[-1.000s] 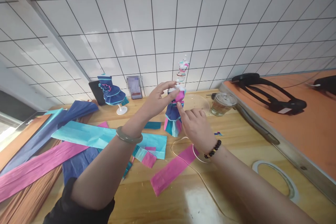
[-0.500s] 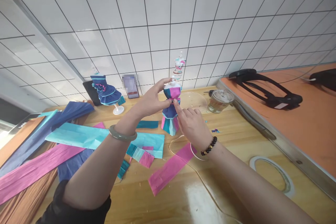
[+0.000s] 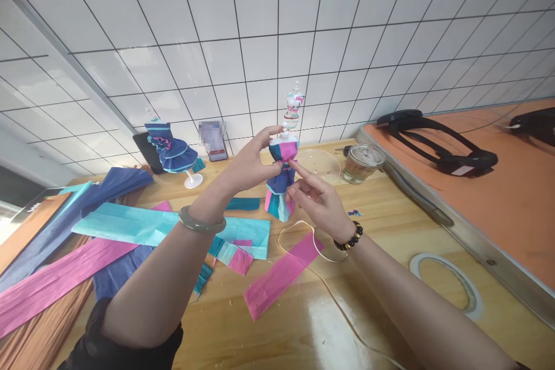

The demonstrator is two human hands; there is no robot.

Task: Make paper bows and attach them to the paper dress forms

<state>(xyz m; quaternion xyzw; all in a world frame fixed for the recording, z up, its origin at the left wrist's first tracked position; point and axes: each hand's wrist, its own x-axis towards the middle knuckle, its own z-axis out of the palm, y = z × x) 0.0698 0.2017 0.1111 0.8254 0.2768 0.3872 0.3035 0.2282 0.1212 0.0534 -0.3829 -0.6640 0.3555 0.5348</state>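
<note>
A small mannequin in a paper dress (image 3: 281, 179) of blue, pink and teal stands on the wooden table (image 3: 303, 324). My left hand (image 3: 251, 162) pinches its waist, with the index finger curled over the top. My right hand (image 3: 313, 199) touches the dress's right side with the index fingertip at the waist, its other fingers loosely bent. A thin cream cord (image 3: 303, 225) loops on the table under my right wrist.
Strips of pink (image 3: 277, 277), teal (image 3: 130, 225) and blue crepe paper (image 3: 113, 185) lie to the left. A second dressed mannequin (image 3: 171, 150) and a phone (image 3: 213, 141) stand by the tiled wall. A glass (image 3: 362, 165), a tape ring (image 3: 446, 286) and headsets (image 3: 433, 139) on an orange board (image 3: 511, 208) lie right.
My left hand dropped from the mannequin's top to pinch its waist. My right hand turned so that its index finger points at the waist. The view shifted slightly.
</note>
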